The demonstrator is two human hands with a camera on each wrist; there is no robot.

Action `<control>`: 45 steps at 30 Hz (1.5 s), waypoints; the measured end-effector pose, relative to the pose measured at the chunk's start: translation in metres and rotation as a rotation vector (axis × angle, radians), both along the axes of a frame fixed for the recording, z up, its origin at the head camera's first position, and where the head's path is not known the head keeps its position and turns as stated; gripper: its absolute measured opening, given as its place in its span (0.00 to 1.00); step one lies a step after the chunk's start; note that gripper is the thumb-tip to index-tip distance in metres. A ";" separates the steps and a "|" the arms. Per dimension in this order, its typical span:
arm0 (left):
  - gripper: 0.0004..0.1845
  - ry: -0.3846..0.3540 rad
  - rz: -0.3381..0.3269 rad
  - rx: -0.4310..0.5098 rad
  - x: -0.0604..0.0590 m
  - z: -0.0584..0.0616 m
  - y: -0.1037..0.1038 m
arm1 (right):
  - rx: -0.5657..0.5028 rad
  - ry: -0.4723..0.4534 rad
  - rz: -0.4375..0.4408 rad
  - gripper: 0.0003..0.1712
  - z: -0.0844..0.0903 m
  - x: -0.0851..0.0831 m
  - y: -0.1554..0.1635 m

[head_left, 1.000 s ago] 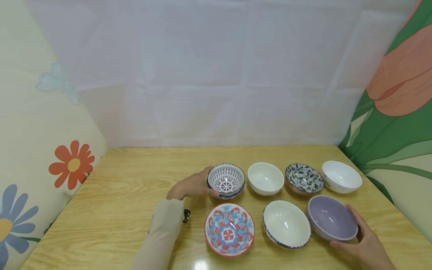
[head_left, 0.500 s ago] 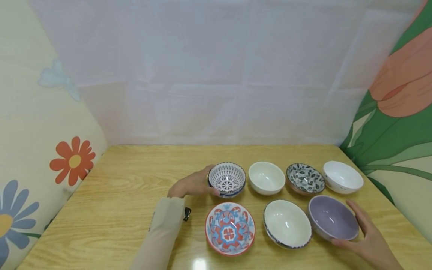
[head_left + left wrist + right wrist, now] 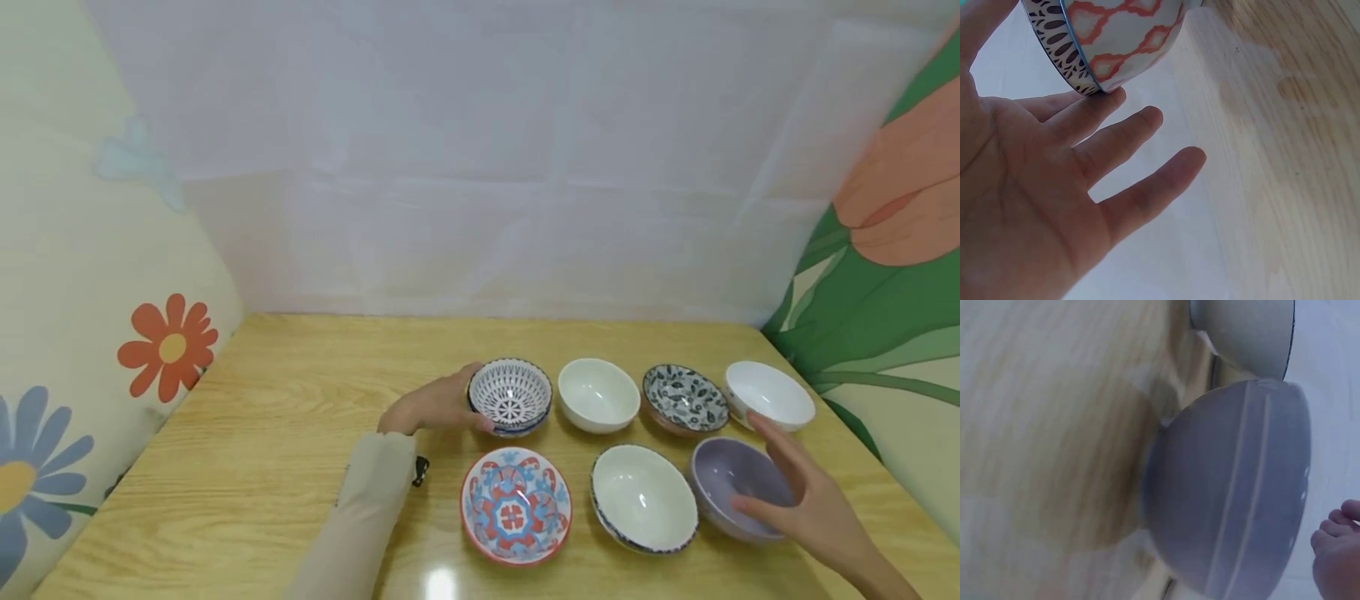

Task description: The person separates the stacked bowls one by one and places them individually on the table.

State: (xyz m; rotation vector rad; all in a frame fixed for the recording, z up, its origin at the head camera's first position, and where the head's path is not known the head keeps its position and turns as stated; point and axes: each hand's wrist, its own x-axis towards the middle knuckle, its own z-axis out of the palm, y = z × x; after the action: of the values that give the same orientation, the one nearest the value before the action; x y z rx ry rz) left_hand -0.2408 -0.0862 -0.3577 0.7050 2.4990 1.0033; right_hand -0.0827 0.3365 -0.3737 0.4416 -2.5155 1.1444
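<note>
In the head view, my left hand [image 3: 438, 406] holds the left side of a small black-and-white patterned bowl [image 3: 511, 393], thumb at the front and fingers behind. Seen from the left wrist, the bowl's outside [image 3: 1122, 37] is white with red shapes; one finger touches it below the rim while others stand apart. My right hand [image 3: 813, 500] hovers over the right side of a purple bowl [image 3: 720, 475], thumb and fingers spread and holding nothing. In the right wrist view the purple bowl [image 3: 1229, 487] stands apart from the visible fingers [image 3: 1335, 531].
Along the back row stand a cream bowl [image 3: 598, 396], a leaf-patterned bowl [image 3: 686, 398] and a white bowl [image 3: 768, 393]. Nearer are a red-and-blue floral bowl [image 3: 515, 506] and a dark-rimmed cream bowl [image 3: 643, 498]. All rest on a wooden table [image 3: 300, 400] before a white cloth.
My right hand has let go of the purple bowl's rim and lifted up and away from it. The left hand stays at the patterned bowl. The head view has shifted slightly.
</note>
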 end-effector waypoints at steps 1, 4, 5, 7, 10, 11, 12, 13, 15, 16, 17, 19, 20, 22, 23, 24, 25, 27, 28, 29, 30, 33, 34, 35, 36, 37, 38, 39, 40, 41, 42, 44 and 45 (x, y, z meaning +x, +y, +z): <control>0.51 -0.001 -0.003 0.003 0.000 0.000 0.001 | 0.001 0.000 0.023 0.57 0.003 -0.002 -0.002; 0.51 -0.001 0.000 0.009 0.001 -0.001 0.003 | 0.011 -0.017 0.080 0.57 0.010 -0.007 -0.011; 0.51 -0.003 0.003 0.012 0.001 -0.001 0.003 | 0.009 -0.024 0.104 0.57 0.013 -0.010 -0.014; 0.51 -0.005 0.015 0.013 0.002 -0.001 0.003 | 0.015 -0.037 0.133 0.57 0.017 -0.016 -0.020; 0.51 -0.007 0.026 0.012 0.002 -0.001 0.001 | 0.043 -0.067 0.160 0.56 0.026 -0.026 -0.030; 0.51 -0.010 0.030 0.012 0.002 -0.001 0.001 | 0.050 -0.074 0.168 0.56 0.029 -0.029 -0.034; 0.51 -0.011 0.033 0.011 0.002 -0.001 0.001 | 0.062 -0.083 0.171 0.55 0.033 -0.033 -0.038; 0.51 -0.012 0.036 0.010 0.002 -0.001 0.001 | 0.066 -0.090 0.183 0.55 0.036 -0.037 -0.043; 0.52 -0.016 0.040 0.007 0.001 0.000 0.000 | 0.066 -0.091 0.209 0.54 0.041 -0.045 -0.051; 0.52 -0.018 0.040 0.005 0.001 0.000 0.000 | 0.063 -0.096 0.223 0.54 0.043 -0.050 -0.055; 0.52 -0.019 0.038 0.006 0.001 0.000 0.000 | 0.060 -0.103 0.236 0.54 0.045 -0.054 -0.059; 0.52 -0.020 0.036 0.006 0.001 -0.001 0.000 | 0.051 -0.126 0.261 0.53 0.048 -0.061 -0.066; 0.52 -0.020 0.035 0.004 0.001 -0.001 0.000 | 0.052 -0.139 0.269 0.53 0.050 -0.065 -0.069; 0.52 -0.016 0.039 -0.003 0.001 -0.002 -0.001 | 0.066 -0.171 0.270 0.54 0.054 -0.071 -0.076; 0.52 -0.014 0.043 -0.010 0.001 -0.002 -0.001 | 0.067 -0.177 0.272 0.54 0.056 -0.074 -0.079; 0.52 -0.014 0.047 -0.017 0.001 -0.002 -0.001 | 0.069 -0.181 0.273 0.54 0.058 -0.077 -0.081; 0.52 -0.012 0.050 -0.024 0.001 -0.002 -0.001 | 0.075 -0.182 0.272 0.55 0.060 -0.080 -0.084; 0.53 -0.009 0.054 -0.034 0.000 -0.002 -0.001 | 0.090 -0.185 0.262 0.55 0.063 -0.085 -0.088; 0.53 -0.010 0.055 -0.037 0.000 -0.002 -0.001 | 0.089 -0.190 0.261 0.55 0.063 -0.088 -0.090; 0.53 -0.009 0.054 -0.040 0.000 -0.002 -0.001 | 0.093 -0.193 0.261 0.55 0.063 -0.091 -0.092; 0.53 -0.007 0.051 -0.040 0.000 -0.002 -0.001 | 0.099 -0.207 0.258 0.55 0.063 -0.093 -0.093; 0.54 -0.003 0.051 -0.041 0.000 0.000 -0.001 | 0.096 -0.253 0.265 0.57 0.060 -0.101 -0.100; 0.54 0.000 0.052 -0.042 0.000 0.001 -0.001 | 0.094 -0.266 0.271 0.58 0.058 -0.104 -0.103; 0.54 0.001 0.053 -0.042 0.000 0.001 -0.001 | 0.094 -0.283 0.271 0.59 0.056 -0.106 -0.106; 0.54 0.001 0.053 -0.042 0.000 0.001 -0.002 | 0.097 -0.299 0.270 0.60 0.054 -0.109 -0.110; 0.54 0.000 0.054 -0.041 -0.001 0.001 -0.002 | 0.095 -0.319 0.269 0.61 0.053 -0.111 -0.113; 0.54 0.001 0.056 -0.039 -0.001 0.001 -0.002 | 0.099 -0.336 0.265 0.63 0.051 -0.113 -0.117; 0.54 -0.001 0.054 -0.034 -0.001 0.001 -0.002 | 0.110 -0.345 0.262 0.64 0.049 -0.116 -0.121; 0.54 -0.004 0.053 -0.028 -0.001 0.000 -0.002 | 0.126 -0.354 0.259 0.65 0.047 -0.118 -0.125; 0.54 -0.007 0.050 -0.019 -0.002 -0.001 -0.002 | 0.146 -0.357 0.255 0.66 0.045 -0.120 -0.129; 0.54 -0.008 0.048 -0.013 -0.002 -0.002 -0.002 | 0.171 -0.352 0.253 0.67 0.043 -0.123 -0.132; 0.54 -0.008 0.044 -0.004 -0.003 -0.003 -0.001 | 0.216 -0.338 0.258 0.67 0.039 -0.127 -0.139; 0.54 -0.008 0.043 -0.003 -0.003 -0.004 -0.001 | 0.239 -0.328 0.260 0.67 0.037 -0.129 -0.142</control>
State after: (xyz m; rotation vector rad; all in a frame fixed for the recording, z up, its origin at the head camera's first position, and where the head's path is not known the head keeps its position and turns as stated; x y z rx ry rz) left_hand -0.2435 -0.0870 -0.3618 0.6473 2.5180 1.0158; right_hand -0.2121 0.1943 -0.3366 0.7127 -2.9686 1.0819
